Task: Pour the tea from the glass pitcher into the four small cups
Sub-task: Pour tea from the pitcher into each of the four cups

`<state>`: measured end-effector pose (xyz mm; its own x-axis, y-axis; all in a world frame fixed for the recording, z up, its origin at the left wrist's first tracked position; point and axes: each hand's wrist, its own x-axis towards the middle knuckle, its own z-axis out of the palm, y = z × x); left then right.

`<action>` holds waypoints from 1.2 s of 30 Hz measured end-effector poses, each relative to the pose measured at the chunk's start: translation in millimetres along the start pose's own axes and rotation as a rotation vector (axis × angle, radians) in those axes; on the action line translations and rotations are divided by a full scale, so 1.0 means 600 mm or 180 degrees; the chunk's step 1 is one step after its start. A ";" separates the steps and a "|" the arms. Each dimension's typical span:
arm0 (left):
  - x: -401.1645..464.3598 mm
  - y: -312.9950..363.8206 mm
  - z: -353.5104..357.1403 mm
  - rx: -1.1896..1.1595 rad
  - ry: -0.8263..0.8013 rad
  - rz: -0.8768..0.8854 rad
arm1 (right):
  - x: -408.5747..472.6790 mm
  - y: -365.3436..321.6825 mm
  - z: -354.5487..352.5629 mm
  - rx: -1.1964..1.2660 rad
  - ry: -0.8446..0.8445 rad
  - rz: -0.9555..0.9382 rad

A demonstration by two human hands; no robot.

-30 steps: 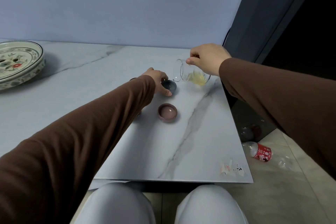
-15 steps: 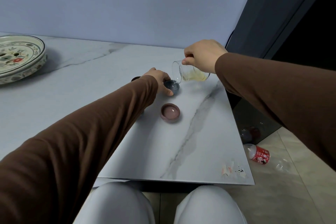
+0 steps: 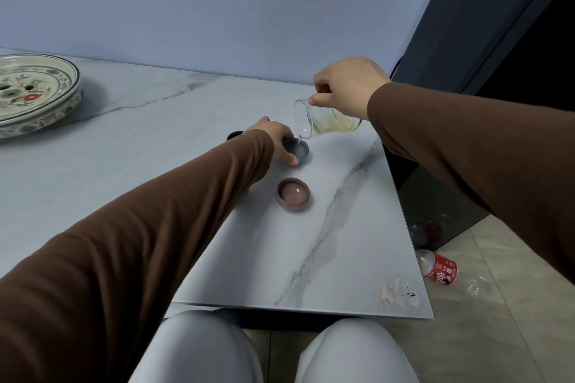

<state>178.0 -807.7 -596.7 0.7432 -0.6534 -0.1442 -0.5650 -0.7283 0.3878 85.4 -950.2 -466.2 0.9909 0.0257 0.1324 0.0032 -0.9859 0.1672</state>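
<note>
My right hand (image 3: 347, 84) grips the glass pitcher (image 3: 323, 123), tipped on its side with yellowish tea in it. A thin stream falls from its lip into the dark blue cup (image 3: 298, 148). My left hand (image 3: 273, 137) holds that cup by its left side on the marble table (image 3: 140, 140). A reddish-brown cup (image 3: 293, 193) with liquid in it stands just in front. Another dark cup (image 3: 234, 135) peeks out behind my left wrist. My left arm hides whatever else lies under it.
A painted ceramic tray (image 3: 34, 90) sits at the far left of the table. The table's right edge runs close to the pitcher. On the floor to the right lies a red-labelled plastic bottle (image 3: 438, 267). My knees are below the front edge.
The pitcher has swung left and tipped further, its lip coming over the blue cup, and tea now streams out. My left hand has stayed on the cup.
</note>
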 end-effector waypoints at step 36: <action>-0.006 0.003 -0.002 0.0021 -0.0046 -0.0071 | 0.014 -0.023 -0.021 -0.0354 0.0037 -0.0143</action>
<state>174.8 -806.4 -594.4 0.7504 -0.6398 -0.1659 -0.5507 -0.7440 0.3783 91.9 -934.4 -455.4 0.9884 0.0718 0.1336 0.0318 -0.9593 0.2805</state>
